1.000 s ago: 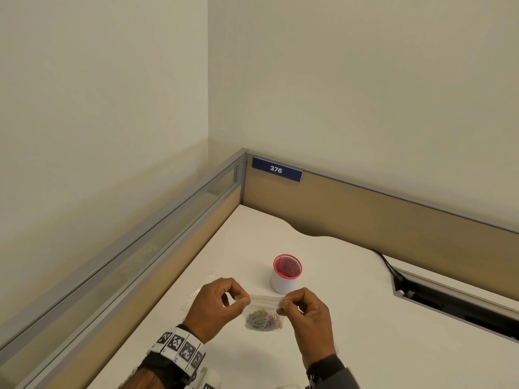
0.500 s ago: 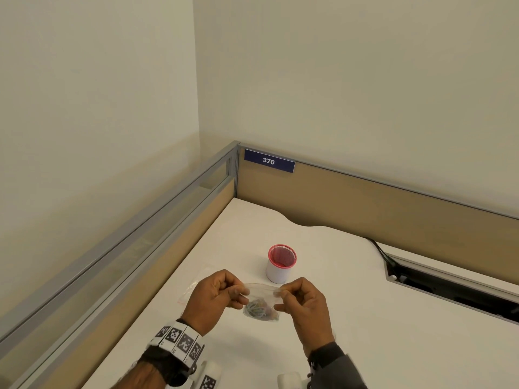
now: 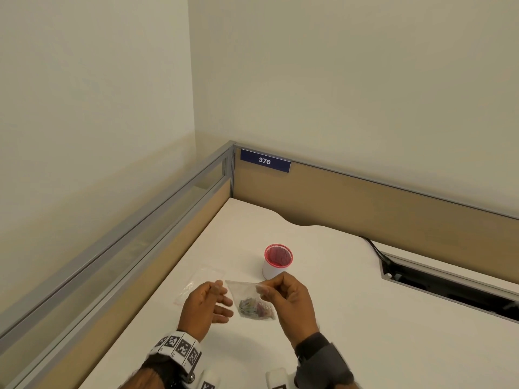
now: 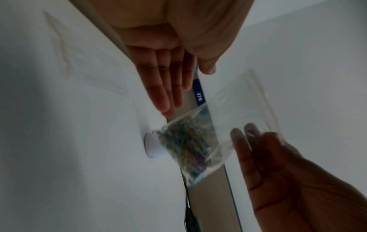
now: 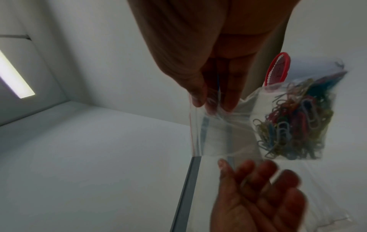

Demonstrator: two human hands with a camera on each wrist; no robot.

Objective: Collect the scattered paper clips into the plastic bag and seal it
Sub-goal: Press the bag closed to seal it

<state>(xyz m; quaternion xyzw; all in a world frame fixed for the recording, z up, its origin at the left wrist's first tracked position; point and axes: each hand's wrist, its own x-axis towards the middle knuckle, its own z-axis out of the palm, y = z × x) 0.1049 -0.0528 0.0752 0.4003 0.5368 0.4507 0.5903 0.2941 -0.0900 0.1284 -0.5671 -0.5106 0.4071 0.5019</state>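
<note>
One bag in play: the zip-top plastic bag point(image 3: 247, 293) hangs off the surface, pinched at one end of its mouth strip by the right hand point(image 3: 289, 301).
Right hand: thumb and first fingers closed on the strip; its fingertips point(image 5: 228, 102) show through the film in the right wrist view.
Left hand point(image 3: 206, 303): fingers straight and relaxed, holding nothing, just beside the free corner of the bag.
Paper clips point(image 5: 294, 124): many coloured ones bunched in the bottom corner, below and away from the gripping fingers.
Handling: thin film, soft and slippery, no stiffness of its own; likely light, with all the weight in the clip bundle, so it will swing and sag from a one-corner hold.
Where to grip: the mouth strip with its red line point(image 5: 191, 125), the firmest part; pinch it flat between thumb and finger and run along it.
Seal state: I cannot tell whether the strip is fully pressed closed.
Nearby: a white cup with red mesh top point(image 3: 276, 261) stands beyond the right hand, near but apart from the bag.
Also nearby: a second clear bag point(image 3: 200, 279) lies flat on the surface beyond the left hand.
In the way: nothing sits between the two hands; the cup seems the only thing a swinging bag could knock.
</note>
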